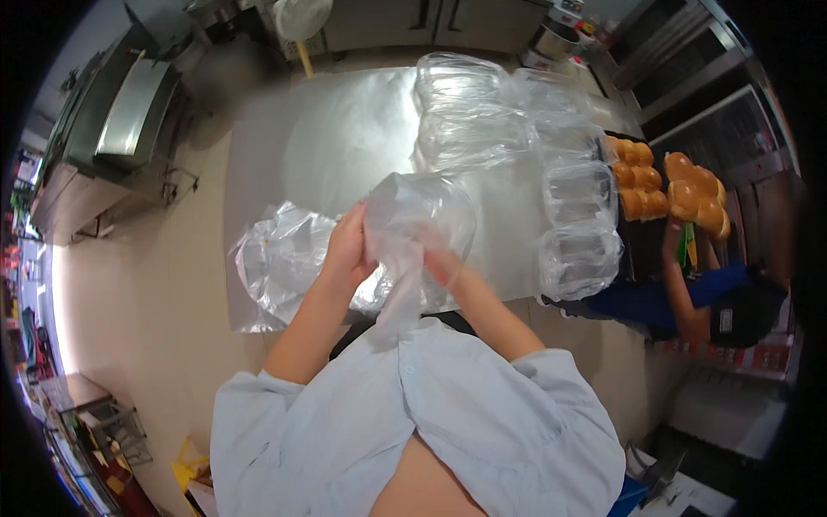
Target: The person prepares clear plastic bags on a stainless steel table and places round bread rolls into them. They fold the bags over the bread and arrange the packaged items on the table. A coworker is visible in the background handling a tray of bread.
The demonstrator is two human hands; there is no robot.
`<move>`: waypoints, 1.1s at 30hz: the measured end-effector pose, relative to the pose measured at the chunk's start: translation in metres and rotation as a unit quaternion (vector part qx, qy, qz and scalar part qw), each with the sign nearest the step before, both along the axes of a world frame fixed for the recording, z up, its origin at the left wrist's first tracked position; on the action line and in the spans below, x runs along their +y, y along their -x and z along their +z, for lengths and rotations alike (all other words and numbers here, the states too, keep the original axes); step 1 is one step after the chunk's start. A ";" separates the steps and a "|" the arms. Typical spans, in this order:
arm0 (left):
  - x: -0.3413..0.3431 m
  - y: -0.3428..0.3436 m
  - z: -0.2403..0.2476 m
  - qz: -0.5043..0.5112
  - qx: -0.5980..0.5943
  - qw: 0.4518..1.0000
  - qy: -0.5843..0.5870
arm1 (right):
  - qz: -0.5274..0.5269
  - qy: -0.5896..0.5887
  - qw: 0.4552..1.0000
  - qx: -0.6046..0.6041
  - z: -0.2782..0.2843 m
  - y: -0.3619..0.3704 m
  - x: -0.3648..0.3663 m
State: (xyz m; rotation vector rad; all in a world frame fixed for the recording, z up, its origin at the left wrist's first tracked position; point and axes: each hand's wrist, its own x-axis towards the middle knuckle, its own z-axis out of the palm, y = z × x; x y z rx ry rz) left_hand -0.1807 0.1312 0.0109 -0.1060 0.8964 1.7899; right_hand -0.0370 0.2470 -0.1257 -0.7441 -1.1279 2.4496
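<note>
A clear plastic bag (398,202) is bunched up in front of my chest, over the near edge of a metal table. My left hand (347,247) grips its left side, fingers closed round the film. On the other side my right hand (439,261) is closed on the bag too, partly veiled by the plastic and a little blurred. A rounded clear plastic piece (461,215) shows against the bag's right side; what kind it is I cannot tell. Beside my left forearm lies a loose heap of clear plastic bags (280,263).
Bagged clear plastic trays (474,129) cover the far right of the metal table (336,112), with more bagged trays (581,258) along its right edge. Beyond stand bread rolls on a dark tray (636,177). A co-worker (672,302) in blue holds more rolls (696,194).
</note>
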 end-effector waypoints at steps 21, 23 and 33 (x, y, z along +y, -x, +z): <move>-0.185 0.072 -0.140 -0.043 0.723 0.509 0.465 | 0.070 0.059 0.977 -0.191 -0.010 0.047 -0.021; -0.186 0.077 -0.117 0.092 0.817 0.310 0.477 | 0.034 0.058 0.976 -0.208 -0.009 0.042 -0.027; -0.074 -0.022 -0.121 0.003 0.367 0.913 0.178 | 0.065 -0.027 0.980 -0.188 0.043 0.044 -0.059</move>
